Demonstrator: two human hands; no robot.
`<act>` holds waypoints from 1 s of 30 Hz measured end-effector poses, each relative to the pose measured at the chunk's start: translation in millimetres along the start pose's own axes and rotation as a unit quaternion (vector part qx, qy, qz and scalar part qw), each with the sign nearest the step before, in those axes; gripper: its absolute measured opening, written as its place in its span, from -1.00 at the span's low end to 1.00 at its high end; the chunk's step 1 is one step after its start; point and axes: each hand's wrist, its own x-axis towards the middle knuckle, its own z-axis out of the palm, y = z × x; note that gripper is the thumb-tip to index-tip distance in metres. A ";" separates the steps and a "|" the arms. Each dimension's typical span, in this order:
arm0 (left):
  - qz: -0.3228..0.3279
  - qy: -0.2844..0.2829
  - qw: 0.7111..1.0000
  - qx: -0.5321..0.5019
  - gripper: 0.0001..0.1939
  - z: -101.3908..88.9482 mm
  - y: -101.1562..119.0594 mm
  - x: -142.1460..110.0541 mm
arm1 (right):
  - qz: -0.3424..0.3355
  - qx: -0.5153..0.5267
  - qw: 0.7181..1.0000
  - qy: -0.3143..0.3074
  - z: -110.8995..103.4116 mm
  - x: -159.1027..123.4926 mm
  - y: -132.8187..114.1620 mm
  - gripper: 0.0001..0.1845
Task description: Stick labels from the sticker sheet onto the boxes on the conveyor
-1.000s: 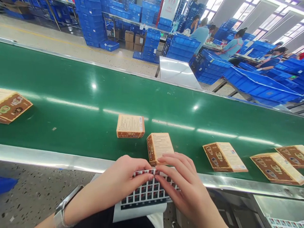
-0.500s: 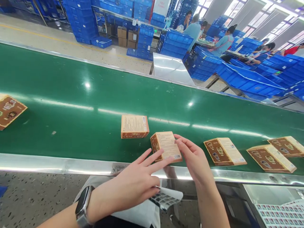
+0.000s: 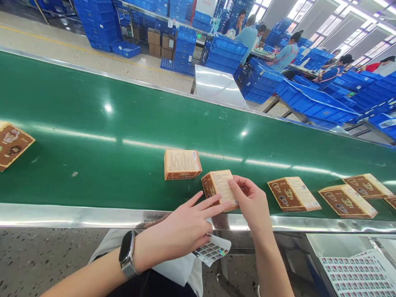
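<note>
My left hand [image 3: 182, 233] keeps a sheet of small stickers [image 3: 212, 251] pinched under its thumb and lower fingers. Its other fingers are spread and lie across the near side of a brown and cream carton box [image 3: 218, 181]. At the box's right side is my right hand [image 3: 252, 200], thumb pressed on the printed cream top and fingers curled by the edge. Any small piece beneath that thumb is hidden. The box lies on the green conveyor belt [image 3: 93, 161] near its metal edge. A second carton box [image 3: 182, 161] lies just behind it to the left.
More carton boxes [image 3: 293, 194] lie along the belt to the right, and one [image 3: 14, 144] at far left. Sticker sheets [image 3: 355, 272] rest on a metal surface at lower right. Across the belt stand a metal table [image 3: 216, 82], stacked blue crates [image 3: 95, 24] and people seated at work.
Both hands left the sticker sheet's upper edge and reached the box; the left hand kept the sheet. Over the last half second, the right thumb moved onto the box's top. The view shifted.
</note>
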 end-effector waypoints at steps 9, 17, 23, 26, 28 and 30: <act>0.028 -0.003 1.000 -0.003 -0.78 4.8 -3.6 18.9 | -0.028 -0.094 0.991 0.095 -11.5 14.5 1.5 -0.28; -0.064 -0.062 0.991 -0.101 -0.87 -11.9 9.6 -10.6 | -0.188 -0.232 0.952 -0.066 -8.0 43.9 -17.0 -0.38; -0.130 -0.041 0.967 -0.215 -0.90 -26.1 19.1 -43.4 | -0.229 -0.396 0.834 -0.307 40.6 50.5 -50.9 0.11; -0.171 -0.037 0.956 -0.235 -0.85 -28.8 21.8 -53.6 | -0.192 -0.457 0.812 -0.306 56.2 37.3 -66.9 -0.20; -0.207 -0.032 0.944 -0.254 -0.81 -31.8 23.6 -59.2 | -0.183 -0.467 0.810 -0.305 61.1 16.8 -74.7 -0.34; -0.240 -0.022 0.934 -0.264 -0.79 -36.8 25.3 -63.7 | -0.177 -0.470 0.806 -0.312 61.9 -7.7 -78.7 -0.37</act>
